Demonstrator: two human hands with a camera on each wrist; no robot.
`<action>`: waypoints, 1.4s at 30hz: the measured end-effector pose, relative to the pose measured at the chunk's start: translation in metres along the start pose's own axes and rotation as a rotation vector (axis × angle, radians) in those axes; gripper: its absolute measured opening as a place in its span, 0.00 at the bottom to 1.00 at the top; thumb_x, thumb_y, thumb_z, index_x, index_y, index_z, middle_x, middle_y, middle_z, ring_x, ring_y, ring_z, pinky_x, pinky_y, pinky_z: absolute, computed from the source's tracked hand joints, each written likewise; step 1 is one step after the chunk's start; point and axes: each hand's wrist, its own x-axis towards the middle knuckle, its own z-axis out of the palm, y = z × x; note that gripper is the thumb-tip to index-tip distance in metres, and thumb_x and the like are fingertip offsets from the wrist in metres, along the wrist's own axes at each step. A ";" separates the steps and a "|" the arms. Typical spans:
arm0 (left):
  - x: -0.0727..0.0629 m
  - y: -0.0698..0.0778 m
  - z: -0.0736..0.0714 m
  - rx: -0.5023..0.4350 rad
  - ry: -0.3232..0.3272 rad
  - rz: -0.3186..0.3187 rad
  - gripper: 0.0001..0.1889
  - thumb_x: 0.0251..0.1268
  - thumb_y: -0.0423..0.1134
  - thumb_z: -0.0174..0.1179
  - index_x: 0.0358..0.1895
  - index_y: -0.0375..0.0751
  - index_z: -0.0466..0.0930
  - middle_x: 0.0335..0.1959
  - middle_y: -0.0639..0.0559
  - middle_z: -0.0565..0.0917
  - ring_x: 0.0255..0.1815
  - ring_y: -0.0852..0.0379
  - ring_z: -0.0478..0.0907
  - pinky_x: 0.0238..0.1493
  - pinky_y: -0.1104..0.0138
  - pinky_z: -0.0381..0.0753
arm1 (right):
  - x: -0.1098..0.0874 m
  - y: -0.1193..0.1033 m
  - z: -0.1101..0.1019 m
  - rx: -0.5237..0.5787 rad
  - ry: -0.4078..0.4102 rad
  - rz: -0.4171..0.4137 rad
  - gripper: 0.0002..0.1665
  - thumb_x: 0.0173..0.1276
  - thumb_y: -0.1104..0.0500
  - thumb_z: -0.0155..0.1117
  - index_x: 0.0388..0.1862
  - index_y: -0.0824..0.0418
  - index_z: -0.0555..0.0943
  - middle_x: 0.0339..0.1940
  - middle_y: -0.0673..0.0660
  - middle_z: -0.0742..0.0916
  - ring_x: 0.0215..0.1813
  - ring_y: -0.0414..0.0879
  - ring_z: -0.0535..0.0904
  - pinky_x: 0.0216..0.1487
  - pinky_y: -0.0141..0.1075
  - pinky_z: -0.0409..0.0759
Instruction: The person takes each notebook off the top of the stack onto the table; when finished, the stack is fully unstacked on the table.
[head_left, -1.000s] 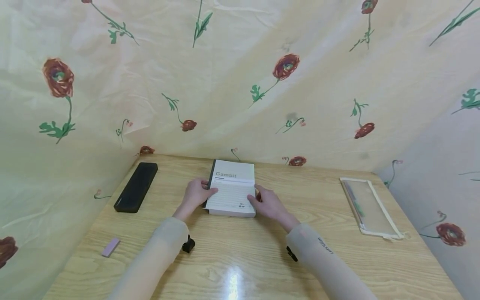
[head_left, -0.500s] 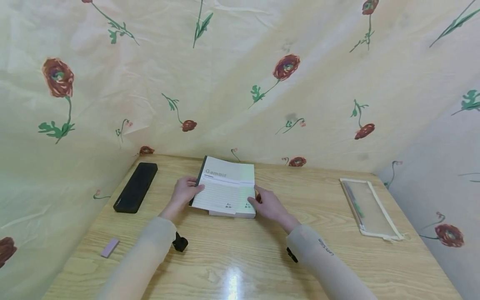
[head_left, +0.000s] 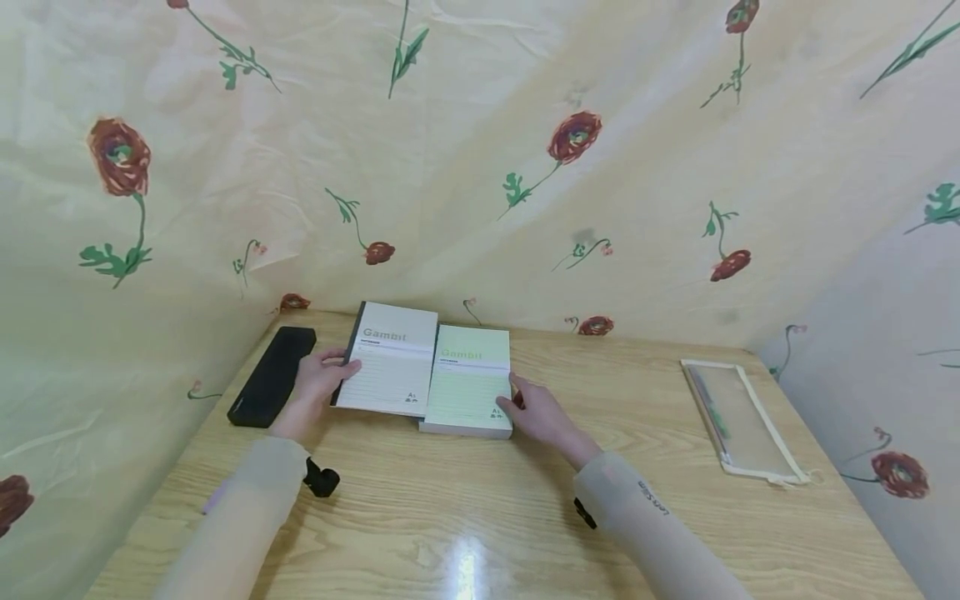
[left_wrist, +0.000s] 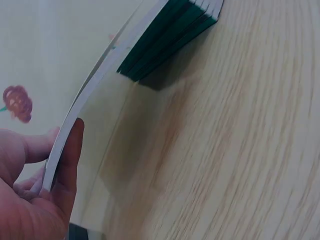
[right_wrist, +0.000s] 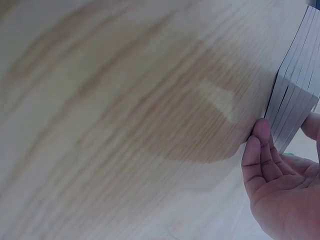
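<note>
Notebook (head_left: 393, 362) pinched by left hand (head_left: 317, 382), stack (head_left: 467, 396) by right hand (head_left: 546, 414).
Purple block (head_left: 213, 500) at near left mostly hidden by sleeve (head_left: 236, 521).

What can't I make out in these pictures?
Head view: part of the purple block, hidden by the left sleeve.
Head view: the finest print on the held notebook, too small.
Head view: the thin things in the pouch, blurred through its sheer front.
Left wrist view: a dark thing, cut off by the bottom edge.
Right wrist view: part of the notebook stack, past the right edge.
</note>
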 end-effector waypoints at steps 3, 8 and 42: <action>0.000 0.000 -0.009 0.011 0.006 -0.014 0.26 0.70 0.37 0.63 0.66 0.29 0.69 0.57 0.33 0.78 0.48 0.49 0.76 0.48 0.64 0.73 | -0.001 -0.001 0.000 -0.003 0.001 0.006 0.38 0.76 0.54 0.60 0.74 0.73 0.61 0.31 0.54 0.81 0.30 0.44 0.74 0.31 0.36 0.75; 0.002 -0.004 -0.016 0.047 0.006 -0.028 0.25 0.72 0.38 0.61 0.66 0.30 0.68 0.58 0.33 0.75 0.51 0.45 0.73 0.53 0.60 0.71 | 0.000 -0.002 -0.001 -0.005 0.005 0.000 0.37 0.76 0.54 0.60 0.74 0.73 0.61 0.31 0.54 0.81 0.30 0.44 0.74 0.31 0.36 0.75; -0.004 -0.025 -0.015 0.318 0.017 0.076 0.28 0.68 0.40 0.64 0.62 0.22 0.71 0.57 0.27 0.75 0.55 0.35 0.74 0.55 0.48 0.75 | -0.001 0.001 0.003 0.001 0.004 0.007 0.38 0.76 0.54 0.59 0.75 0.72 0.60 0.31 0.54 0.80 0.30 0.44 0.73 0.31 0.37 0.73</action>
